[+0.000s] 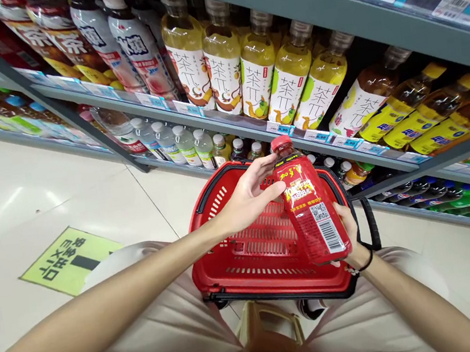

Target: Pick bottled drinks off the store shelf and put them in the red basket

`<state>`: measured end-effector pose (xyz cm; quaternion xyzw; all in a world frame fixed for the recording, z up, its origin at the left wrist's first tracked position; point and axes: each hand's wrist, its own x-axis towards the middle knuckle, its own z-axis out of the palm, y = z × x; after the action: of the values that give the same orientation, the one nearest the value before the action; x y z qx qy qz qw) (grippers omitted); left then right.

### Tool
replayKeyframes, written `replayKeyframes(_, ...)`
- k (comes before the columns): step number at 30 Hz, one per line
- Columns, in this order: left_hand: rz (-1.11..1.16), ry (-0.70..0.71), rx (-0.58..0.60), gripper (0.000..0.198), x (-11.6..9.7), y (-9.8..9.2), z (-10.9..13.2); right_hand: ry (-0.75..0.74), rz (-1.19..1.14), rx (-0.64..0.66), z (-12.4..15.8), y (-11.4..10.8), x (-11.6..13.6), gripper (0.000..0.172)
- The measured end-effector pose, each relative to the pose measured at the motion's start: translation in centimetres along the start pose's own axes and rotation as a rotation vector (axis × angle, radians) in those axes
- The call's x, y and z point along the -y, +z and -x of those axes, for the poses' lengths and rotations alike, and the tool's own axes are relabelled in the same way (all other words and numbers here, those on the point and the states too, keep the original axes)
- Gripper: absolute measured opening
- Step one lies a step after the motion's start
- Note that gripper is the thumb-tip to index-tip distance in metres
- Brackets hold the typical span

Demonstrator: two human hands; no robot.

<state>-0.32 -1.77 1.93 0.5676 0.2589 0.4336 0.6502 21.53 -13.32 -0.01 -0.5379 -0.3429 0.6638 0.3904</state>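
Note:
A bottle of drink with a red wrapper and red cap is held tilted above a red shopping basket. Its label shows yellow print, a QR code and a barcode. My right hand is wrapped around the bottle's lower right side and base, the fingers partly hidden behind it. My left hand is at the bottle's upper left, thumb on the label and fingertips by the neck. Beneath the bottle, the basket's slotted floor shows; the bottle hides part of it.
Ahead runs a shelf with tea bottles, peach-label bottles and yellow-label bottles. Smaller bottles fill the lower shelf. A yellow-green floor sign lies left. Between my legs is a tan stool.

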Motion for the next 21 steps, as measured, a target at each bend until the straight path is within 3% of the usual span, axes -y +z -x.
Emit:
replayKeyframes(3, -0.009, -0.026, -0.02, 0.061, 0.0, 0.1, -0.1, 0.149, -0.214, 0.109, 0.1, 0.2, 0.5, 0.086)
replayKeyframes(6, -0.001, -0.058, -0.033, 0.061, -0.2, 0.2, -0.1, 0.166, -0.278, 0.184, 0.1, 0.4, 0.8, 0.091)
replayKeyframes(14, 0.039, -0.105, -0.005, 0.062, -0.1, -0.1, -0.4, 0.114, -0.298, 0.239, 0.2, 0.9, 1.2, 0.096)
replayKeyframes(21, 0.21, -0.221, -0.109, 0.07, 0.5, -1.1, -1.7, -0.04, -0.296, 0.262, -0.1, 1.4, 0.2, 0.071)
